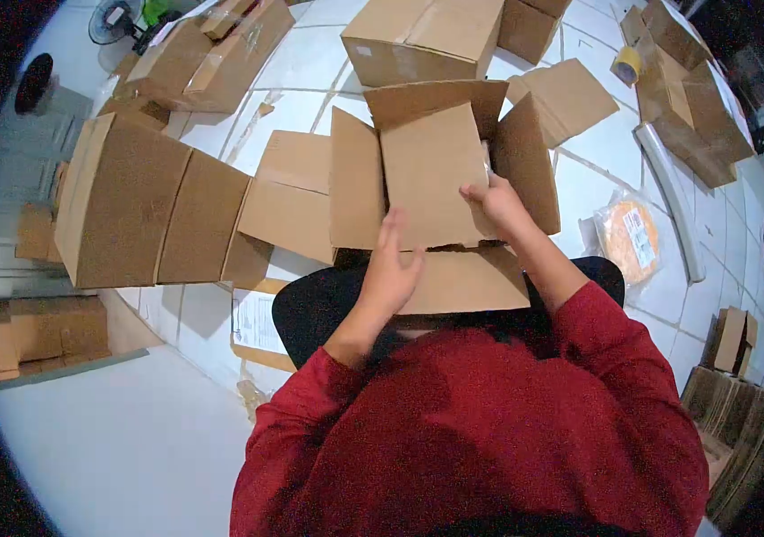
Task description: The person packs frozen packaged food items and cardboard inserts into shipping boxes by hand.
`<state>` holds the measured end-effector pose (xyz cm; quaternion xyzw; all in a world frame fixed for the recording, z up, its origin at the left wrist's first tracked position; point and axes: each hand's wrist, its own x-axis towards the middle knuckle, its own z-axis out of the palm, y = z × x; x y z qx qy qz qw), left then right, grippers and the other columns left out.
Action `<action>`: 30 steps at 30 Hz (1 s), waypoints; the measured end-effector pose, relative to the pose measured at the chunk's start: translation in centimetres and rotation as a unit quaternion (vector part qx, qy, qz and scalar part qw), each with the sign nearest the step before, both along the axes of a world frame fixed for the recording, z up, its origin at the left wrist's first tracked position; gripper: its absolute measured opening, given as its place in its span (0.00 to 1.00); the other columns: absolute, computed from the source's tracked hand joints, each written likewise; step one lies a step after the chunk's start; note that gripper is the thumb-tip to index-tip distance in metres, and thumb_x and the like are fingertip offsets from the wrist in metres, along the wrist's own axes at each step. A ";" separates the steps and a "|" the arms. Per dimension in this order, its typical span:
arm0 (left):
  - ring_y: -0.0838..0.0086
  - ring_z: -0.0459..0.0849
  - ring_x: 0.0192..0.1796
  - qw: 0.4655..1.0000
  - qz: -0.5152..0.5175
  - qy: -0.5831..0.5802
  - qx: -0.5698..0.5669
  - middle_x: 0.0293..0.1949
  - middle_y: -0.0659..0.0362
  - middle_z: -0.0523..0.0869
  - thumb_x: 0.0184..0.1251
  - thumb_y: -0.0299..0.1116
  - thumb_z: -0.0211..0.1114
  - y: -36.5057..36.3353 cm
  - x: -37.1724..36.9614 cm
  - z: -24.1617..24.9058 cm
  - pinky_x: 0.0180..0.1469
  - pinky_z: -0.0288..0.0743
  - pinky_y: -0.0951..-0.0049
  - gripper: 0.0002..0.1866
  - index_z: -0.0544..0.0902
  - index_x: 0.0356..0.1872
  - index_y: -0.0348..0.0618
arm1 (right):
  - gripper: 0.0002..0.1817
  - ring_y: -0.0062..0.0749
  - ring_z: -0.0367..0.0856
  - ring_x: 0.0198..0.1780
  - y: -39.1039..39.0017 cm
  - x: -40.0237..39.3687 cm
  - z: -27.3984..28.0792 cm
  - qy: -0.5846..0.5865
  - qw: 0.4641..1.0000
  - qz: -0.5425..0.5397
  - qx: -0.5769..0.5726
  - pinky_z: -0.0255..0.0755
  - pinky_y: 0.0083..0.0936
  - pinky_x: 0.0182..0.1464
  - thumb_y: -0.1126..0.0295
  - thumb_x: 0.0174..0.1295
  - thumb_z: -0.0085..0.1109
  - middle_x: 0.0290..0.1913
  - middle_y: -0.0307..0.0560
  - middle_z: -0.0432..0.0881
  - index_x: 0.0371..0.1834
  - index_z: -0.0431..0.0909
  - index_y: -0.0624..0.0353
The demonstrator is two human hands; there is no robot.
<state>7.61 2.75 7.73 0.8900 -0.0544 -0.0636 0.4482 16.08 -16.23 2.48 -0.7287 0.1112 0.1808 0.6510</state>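
An open cardboard box [528, 166] sits in front of me with its flaps spread outward. Inside its opening lies a flat cardboard sheet [431, 161], slightly tilted. My right hand [498, 208] grips the sheet's right edge, thumb on top, the other fingers partly hidden behind it. My left hand [389, 273] rests at the sheet's near left corner with its fingers stretched out. Something clear and shiny shows in part past the sheet's right edge; the rest of the box's contents is hidden under the sheet.
Closed boxes stand at the left [127, 206] and far side [427, 36]. A loose cardboard piece [570, 100] lies behind the box. On the right are a plastic-wrapped round orange item [630, 237], a long pale roll [671, 201] and a tape roll [626, 65]. A clipboard [257, 320] lies left.
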 end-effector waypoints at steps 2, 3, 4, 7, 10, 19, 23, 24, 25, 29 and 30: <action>0.56 0.51 0.64 0.990 -0.032 -0.070 0.117 0.60 0.44 0.55 0.51 0.29 0.57 -1.2 0.1 2.0 0.63 0.47 0.66 0.36 0.49 0.61 0.38 | 0.18 0.31 0.74 0.38 0.9 -0.3 2.9 -0.004 0.999 -0.017 0.042 0.69 0.26 0.39 0.71 0.54 0.50 0.40 0.50 0.75 0.47 0.66 0.69; 0.55 0.51 0.63 0.963 -0.061 -0.136 0.226 0.60 0.44 0.55 0.49 0.28 0.58 -1.6 0.0 2.4 0.63 0.46 0.64 0.39 0.47 0.62 0.39 | 0.18 0.31 0.74 0.36 1.7 -0.5 3.9 -0.009 0.997 -0.005 0.078 0.69 0.26 0.39 0.68 0.55 0.49 0.38 0.50 0.75 0.46 0.66 0.68; 0.55 0.51 0.63 0.961 -0.074 -0.131 0.231 0.60 0.44 0.55 0.49 0.28 0.58 -1.9 0.3 2.1 0.63 0.46 0.64 0.39 0.47 0.62 0.39 | 0.18 0.31 0.74 0.35 2.4 -0.7 4.4 -0.014 0.993 0.003 0.115 0.69 0.26 0.39 0.65 0.57 0.48 0.37 0.50 0.75 0.46 0.66 0.67; 0.54 0.53 0.63 0.966 -0.016 -0.216 0.139 0.60 0.44 0.56 0.47 0.22 0.55 -1.5 3.3 -2.3 0.63 0.47 0.63 0.38 0.47 0.62 0.40 | 0.19 0.29 0.73 0.31 3.3 0.9 3.6 0.114 0.966 0.000 0.230 0.70 0.27 0.35 0.58 0.60 0.42 0.33 0.47 0.75 0.39 0.68 0.66; 0.53 0.55 0.62 0.972 -0.065 -0.179 0.138 0.59 0.42 0.57 0.47 0.18 0.50 -1.3 3.1 -2.0 0.62 0.49 0.66 0.36 0.49 0.61 0.38 | 0.15 0.32 0.71 0.22 1.8 5.0 -6.8 0.153 0.750 0.163 0.623 0.69 0.27 0.26 0.59 0.60 0.38 0.24 0.44 0.71 0.28 0.68 0.59; 0.49 0.72 0.43 0.988 0.072 -0.068 0.115 0.40 0.40 0.73 0.57 0.26 0.47 1.1 1.9 -3.2 0.45 0.65 0.63 0.14 0.69 0.42 0.30 | 0.11 0.43 0.77 0.31 17.1 9.0 -22.6 -0.404 0.507 0.645 -0.404 0.69 0.34 0.31 0.71 0.40 0.53 0.32 0.53 0.79 0.27 0.81 0.59; 0.49 0.71 0.41 0.990 0.068 -0.107 0.069 0.37 0.41 0.73 0.56 0.25 0.47 0.5 1.4 -3.6 0.45 0.64 0.62 0.13 0.68 0.43 0.30 | 0.10 0.41 0.77 0.28 19.3 9.0 -27.2 -0.355 0.635 0.549 -0.410 0.70 0.32 0.31 0.68 0.42 0.51 0.26 0.51 0.79 0.22 0.81 0.58; 0.49 0.71 0.41 0.990 0.068 -0.104 0.067 0.37 0.41 0.73 0.56 0.25 0.47 0.2 1.3 -3.3 0.45 0.64 0.62 0.13 0.68 0.43 0.30 | 0.10 0.41 0.77 0.28 19.4 9.1 -27.3 -0.352 0.636 0.551 -0.411 0.70 0.32 0.31 0.68 0.42 0.51 0.26 0.51 0.79 0.22 0.81 0.58; 0.49 0.71 0.40 0.990 0.063 -0.102 0.072 0.36 0.41 0.73 0.57 0.25 0.46 0.1 1.2 -3.2 0.44 0.64 0.62 0.13 0.68 0.43 0.30 | 0.10 0.42 0.77 0.29 19.5 9.1 -27.4 -0.332 0.673 0.524 -0.403 0.70 0.33 0.31 0.68 0.42 0.50 0.26 0.51 0.79 0.23 0.81 0.59; 0.49 0.70 0.37 0.984 0.033 -0.132 0.114 0.33 0.41 0.72 0.58 0.25 0.45 0.4 1.7 -3.5 0.41 0.64 0.63 0.12 0.67 0.42 0.30 | 0.10 0.45 0.77 0.31 19.8 9.1 -27.7 -0.250 0.803 0.404 -0.360 0.70 0.35 0.34 0.70 0.45 0.48 0.29 0.54 0.78 0.25 0.79 0.60; 0.49 0.70 0.36 0.981 0.033 -0.142 0.126 0.33 0.41 0.72 0.58 0.25 0.45 0.2 1.5 -3.8 0.41 0.65 0.63 0.12 0.67 0.41 0.30 | 0.10 0.45 0.77 0.32 19.9 9.1 -27.7 -0.230 0.831 0.370 -0.347 0.70 0.35 0.34 0.70 0.45 0.48 0.29 0.55 0.78 0.26 0.79 0.61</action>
